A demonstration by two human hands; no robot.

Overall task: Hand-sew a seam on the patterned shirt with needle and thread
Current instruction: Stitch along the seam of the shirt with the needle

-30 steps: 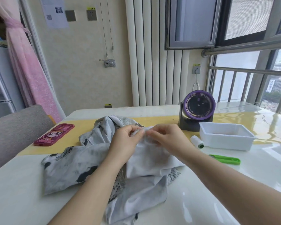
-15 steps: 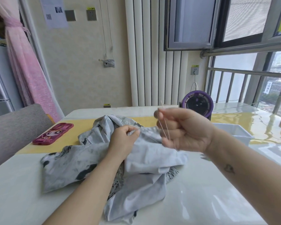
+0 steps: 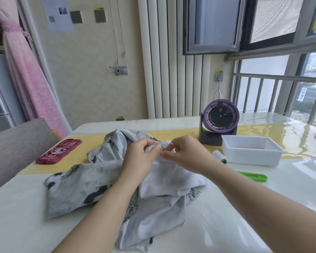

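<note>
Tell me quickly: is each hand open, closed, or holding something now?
Left hand: closed, pinching a fold of the patterned shirt.
Right hand: closed, pinching the needle beside that fold.

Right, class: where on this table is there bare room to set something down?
Free on the table: the near-left corner, in front of the shirt and phone; the near-right stretch in front of the tray and green tool; the strip behind the shirt, left of the fan. Crowded: beside the right hand, where fan, tray, thread spool and tool cluster.
</note>
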